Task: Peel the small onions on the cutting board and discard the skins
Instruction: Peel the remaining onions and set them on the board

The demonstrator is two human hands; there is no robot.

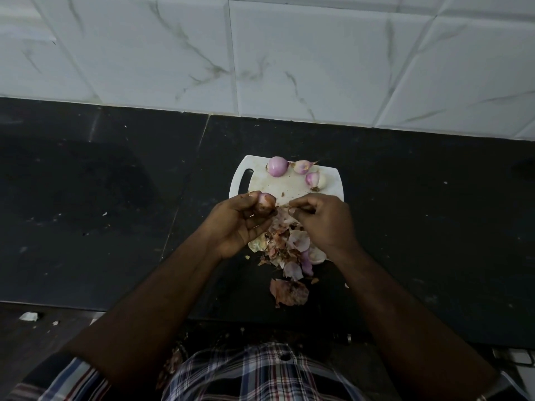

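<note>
Left hand: your left hand (241, 219) grasped a half-skinned onion (265, 202) over the board's (278, 188) 7 o'clock edge.
Right hand: your right hand (321, 219) pinched a strip of skin (285, 206) just beside that onion.
Done: three peeled onions (278, 166) sat at the board's 12 to 2 o'clock.
Left: you had this bulb to finish, by my reading the last one.
Skins: the pile (289, 247) lay at 6 o'clock, spilling onto the counter (115, 198), not yet discarded.
</note>
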